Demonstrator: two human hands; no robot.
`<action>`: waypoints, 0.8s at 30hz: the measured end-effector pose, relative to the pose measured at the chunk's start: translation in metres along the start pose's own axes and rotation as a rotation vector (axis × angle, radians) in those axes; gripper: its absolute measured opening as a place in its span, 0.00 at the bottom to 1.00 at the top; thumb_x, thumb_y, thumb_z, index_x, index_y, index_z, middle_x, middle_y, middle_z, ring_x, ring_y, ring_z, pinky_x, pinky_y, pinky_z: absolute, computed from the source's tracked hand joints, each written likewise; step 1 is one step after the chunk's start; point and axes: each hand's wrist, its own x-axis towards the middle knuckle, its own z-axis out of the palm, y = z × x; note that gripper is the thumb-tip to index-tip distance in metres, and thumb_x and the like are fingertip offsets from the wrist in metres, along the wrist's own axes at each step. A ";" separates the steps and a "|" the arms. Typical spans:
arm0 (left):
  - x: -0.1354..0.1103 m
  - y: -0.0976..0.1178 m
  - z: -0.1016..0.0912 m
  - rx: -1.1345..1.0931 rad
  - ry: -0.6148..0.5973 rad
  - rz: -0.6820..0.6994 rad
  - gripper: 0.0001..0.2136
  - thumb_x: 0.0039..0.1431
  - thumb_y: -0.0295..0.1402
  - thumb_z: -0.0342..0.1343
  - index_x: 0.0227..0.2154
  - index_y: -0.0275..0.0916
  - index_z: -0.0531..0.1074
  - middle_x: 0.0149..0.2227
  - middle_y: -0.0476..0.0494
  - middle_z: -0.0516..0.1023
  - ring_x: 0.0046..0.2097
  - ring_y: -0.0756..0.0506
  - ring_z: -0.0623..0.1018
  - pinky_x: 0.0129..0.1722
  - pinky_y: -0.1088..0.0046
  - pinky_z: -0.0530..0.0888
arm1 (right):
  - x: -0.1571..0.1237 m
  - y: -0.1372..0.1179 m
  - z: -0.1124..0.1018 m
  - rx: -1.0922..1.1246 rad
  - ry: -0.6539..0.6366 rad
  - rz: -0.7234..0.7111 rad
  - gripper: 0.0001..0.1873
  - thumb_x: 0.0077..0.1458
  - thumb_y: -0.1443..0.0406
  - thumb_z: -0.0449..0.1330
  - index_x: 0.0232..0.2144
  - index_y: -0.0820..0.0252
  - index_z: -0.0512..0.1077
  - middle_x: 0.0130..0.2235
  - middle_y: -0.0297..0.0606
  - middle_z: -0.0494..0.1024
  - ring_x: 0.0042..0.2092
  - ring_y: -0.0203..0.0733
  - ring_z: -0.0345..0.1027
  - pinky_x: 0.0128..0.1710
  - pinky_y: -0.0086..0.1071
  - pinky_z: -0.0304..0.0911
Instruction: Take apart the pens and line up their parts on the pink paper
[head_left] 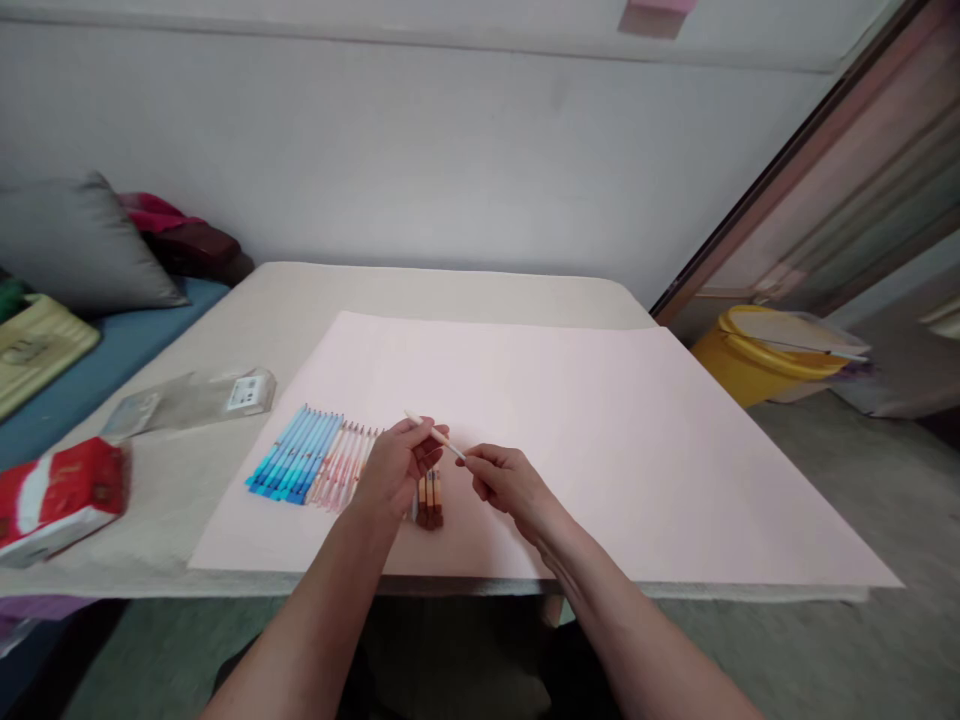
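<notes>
A slim white pen [442, 438] is held at a slant above the pink sheet [585, 440]. My left hand [401, 460] pinches it near the upper left end, and my right hand [506, 480] grips its lower right end between thumb and fingers. To the left lies a row of blue pens [295, 455], side by side. Pens with pink and white barrels [339, 465] continue the row and run partly behind my left hand. Several orange and brown pens [430, 505] lie between my hands, their far ends partly hidden.
A clear plastic wrapper [202, 398] and a red tissue pack [64, 495] lie on the cloth-covered table [450, 285] at left. A grey cushion [82, 245] rests on a blue seat beyond. A yellow bucket [750, 365] stands off the table's right side.
</notes>
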 end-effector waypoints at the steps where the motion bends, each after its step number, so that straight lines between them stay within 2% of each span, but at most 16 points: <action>1: 0.001 0.001 -0.001 -0.014 0.019 0.013 0.03 0.52 0.27 0.58 0.29 0.33 0.71 0.33 0.37 0.78 0.33 0.50 0.77 0.31 0.78 0.73 | 0.000 0.001 -0.001 -0.009 0.001 0.000 0.13 0.53 0.58 0.56 0.31 0.62 0.73 0.17 0.29 0.63 0.19 0.28 0.45 0.19 0.27 0.37; 9: 0.006 0.017 -0.011 -0.096 0.101 0.067 0.01 0.53 0.24 0.56 0.28 0.33 0.70 0.32 0.38 0.78 0.30 0.50 0.77 0.29 0.77 0.75 | -0.001 -0.002 -0.003 -0.028 0.008 0.001 0.11 0.52 0.59 0.56 0.29 0.62 0.73 0.16 0.28 0.63 0.18 0.28 0.45 0.19 0.27 0.38; 16: 0.006 0.014 -0.007 -0.186 0.106 -0.059 0.03 0.55 0.23 0.54 0.27 0.31 0.71 0.29 0.39 0.78 0.28 0.51 0.76 0.27 0.78 0.74 | -0.003 -0.009 -0.005 -0.062 0.042 0.009 0.11 0.51 0.60 0.56 0.28 0.62 0.73 0.16 0.28 0.62 0.18 0.29 0.46 0.19 0.27 0.39; 22: 0.011 0.016 -0.014 -0.245 0.165 -0.041 0.03 0.53 0.22 0.54 0.26 0.32 0.70 0.29 0.40 0.78 0.29 0.51 0.76 0.28 0.79 0.74 | -0.002 -0.006 -0.008 -0.100 0.062 -0.031 0.12 0.51 0.59 0.56 0.28 0.62 0.73 0.17 0.29 0.63 0.19 0.30 0.47 0.19 0.27 0.40; 24: 0.010 0.014 -0.013 -0.229 0.151 -0.053 0.03 0.53 0.22 0.54 0.26 0.32 0.70 0.29 0.40 0.77 0.29 0.51 0.76 0.28 0.79 0.74 | -0.001 -0.005 -0.010 -0.112 0.086 -0.052 0.13 0.52 0.58 0.55 0.29 0.61 0.73 0.17 0.29 0.63 0.19 0.30 0.48 0.19 0.27 0.41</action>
